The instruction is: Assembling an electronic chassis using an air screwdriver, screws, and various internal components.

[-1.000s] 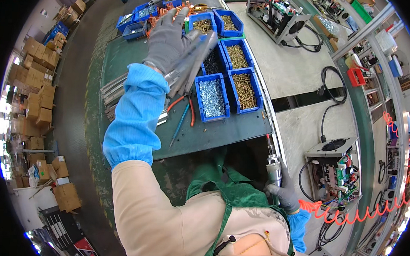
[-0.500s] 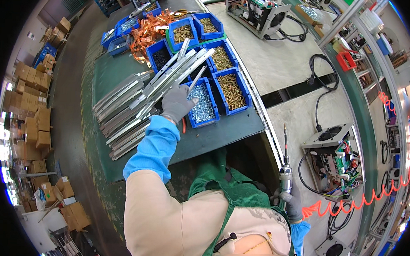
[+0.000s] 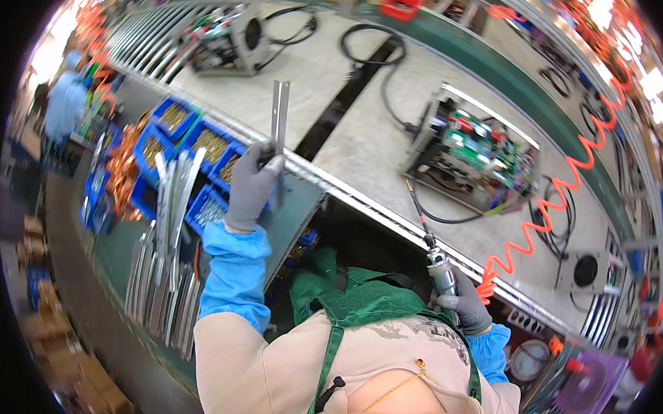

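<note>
My gloved left hand (image 3: 249,190) is closed round a slotted metal strip (image 3: 279,116), which stands up from the fist beside the conveyor edge. In my gloved right hand (image 3: 466,307) is a pneumatic screwdriver (image 3: 440,269) with a long bit pointing up and left. A coiled orange air hose (image 3: 518,248) runs up from beside that hand. Left of my left hand, blue bins hold brass screws (image 3: 210,146) and silvery fasteners (image 3: 211,212). More metal strips (image 3: 169,222) lie piled on the green table, some leaning across the bins.
An open unit with a green circuit board (image 3: 482,143) sits on the conveyor (image 3: 356,152) ahead, its black cable (image 3: 387,84) looped behind it. Another unit (image 3: 224,41) stands farther left. Copper-coloured parts (image 3: 124,172) lie beyond the bins. A co-worker in blue (image 3: 66,106) is at far left.
My view has swung right toward the conveyor. My left hand has lifted a metal strip off the pile and carried it right. The screwdriver stays in my right hand, now tilted left.
</note>
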A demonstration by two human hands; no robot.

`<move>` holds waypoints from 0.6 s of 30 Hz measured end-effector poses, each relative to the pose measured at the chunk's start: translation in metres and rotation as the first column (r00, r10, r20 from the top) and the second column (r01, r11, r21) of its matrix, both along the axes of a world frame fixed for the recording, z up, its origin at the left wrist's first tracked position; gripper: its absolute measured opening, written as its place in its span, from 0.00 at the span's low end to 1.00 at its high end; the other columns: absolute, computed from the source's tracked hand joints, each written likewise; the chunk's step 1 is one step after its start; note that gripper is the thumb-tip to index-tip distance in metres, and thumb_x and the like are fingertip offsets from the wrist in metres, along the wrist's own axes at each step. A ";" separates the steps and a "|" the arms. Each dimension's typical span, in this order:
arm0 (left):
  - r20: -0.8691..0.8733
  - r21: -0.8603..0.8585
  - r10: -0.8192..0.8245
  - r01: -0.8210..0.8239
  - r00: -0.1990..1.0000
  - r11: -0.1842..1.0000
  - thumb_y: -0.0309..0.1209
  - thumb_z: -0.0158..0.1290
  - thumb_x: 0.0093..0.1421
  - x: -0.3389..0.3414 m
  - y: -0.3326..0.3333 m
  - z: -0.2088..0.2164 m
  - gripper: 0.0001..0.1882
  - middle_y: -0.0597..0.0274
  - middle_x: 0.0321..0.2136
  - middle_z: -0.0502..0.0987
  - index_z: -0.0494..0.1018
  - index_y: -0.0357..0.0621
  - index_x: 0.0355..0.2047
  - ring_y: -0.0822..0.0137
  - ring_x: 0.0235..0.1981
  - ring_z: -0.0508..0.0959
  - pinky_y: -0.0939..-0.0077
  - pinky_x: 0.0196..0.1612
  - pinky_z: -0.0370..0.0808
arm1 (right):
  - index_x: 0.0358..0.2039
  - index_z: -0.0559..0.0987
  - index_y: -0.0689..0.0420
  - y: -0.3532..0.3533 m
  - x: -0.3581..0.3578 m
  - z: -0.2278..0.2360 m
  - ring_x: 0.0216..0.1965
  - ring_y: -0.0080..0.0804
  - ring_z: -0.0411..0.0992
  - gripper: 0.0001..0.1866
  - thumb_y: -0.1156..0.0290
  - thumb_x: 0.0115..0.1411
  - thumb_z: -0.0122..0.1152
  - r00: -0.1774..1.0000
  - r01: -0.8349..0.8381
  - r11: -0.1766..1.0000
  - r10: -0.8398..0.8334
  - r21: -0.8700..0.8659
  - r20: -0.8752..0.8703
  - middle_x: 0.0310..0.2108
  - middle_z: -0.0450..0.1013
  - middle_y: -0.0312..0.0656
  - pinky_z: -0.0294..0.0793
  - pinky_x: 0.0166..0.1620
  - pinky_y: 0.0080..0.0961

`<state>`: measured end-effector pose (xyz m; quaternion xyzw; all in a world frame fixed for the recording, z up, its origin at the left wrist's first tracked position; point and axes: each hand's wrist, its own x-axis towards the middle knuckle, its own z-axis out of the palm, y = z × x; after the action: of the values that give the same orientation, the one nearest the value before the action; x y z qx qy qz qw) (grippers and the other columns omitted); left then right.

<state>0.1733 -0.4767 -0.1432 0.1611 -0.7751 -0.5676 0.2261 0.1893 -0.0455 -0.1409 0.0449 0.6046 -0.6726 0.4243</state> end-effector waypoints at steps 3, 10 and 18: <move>-0.107 0.141 -0.172 0.186 0.979 0.972 0.30 0.55 0.57 -0.060 0.086 0.017 0.13 0.66 0.29 0.74 0.73 0.35 0.40 0.75 0.28 0.70 0.79 0.34 0.69 | 0.57 0.62 0.60 0.030 0.024 -0.011 0.26 0.28 0.72 0.46 0.60 0.37 0.72 0.992 0.125 0.991 -0.126 -0.041 -0.021 0.28 0.72 0.42 0.73 0.33 0.24; -0.246 0.819 -0.416 0.418 0.875 0.393 0.24 0.51 0.62 -0.116 0.244 -0.021 0.09 0.59 0.38 0.75 0.70 0.35 0.42 0.68 0.37 0.76 0.75 0.42 0.77 | 0.50 0.65 0.60 0.086 0.072 -0.003 0.22 0.33 0.74 0.43 0.59 0.34 0.76 0.834 0.532 0.824 -0.550 -0.194 -0.047 0.24 0.73 0.43 0.79 0.29 0.28; -0.245 0.890 -0.266 0.325 0.932 0.319 0.24 0.51 0.63 -0.159 0.310 -0.017 0.08 0.56 0.39 0.73 0.69 0.33 0.40 0.66 0.37 0.78 0.80 0.41 0.81 | 0.48 0.64 0.60 0.119 0.069 0.002 0.18 0.29 0.72 0.44 0.54 0.33 0.77 0.779 0.567 0.759 -0.621 -0.321 -0.091 0.23 0.71 0.42 0.80 0.34 0.32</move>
<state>0.0147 -0.1667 -0.1598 0.0997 -0.3376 -0.9359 0.0113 0.2580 0.0732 -0.1393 0.1104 0.4969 -0.8510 0.1296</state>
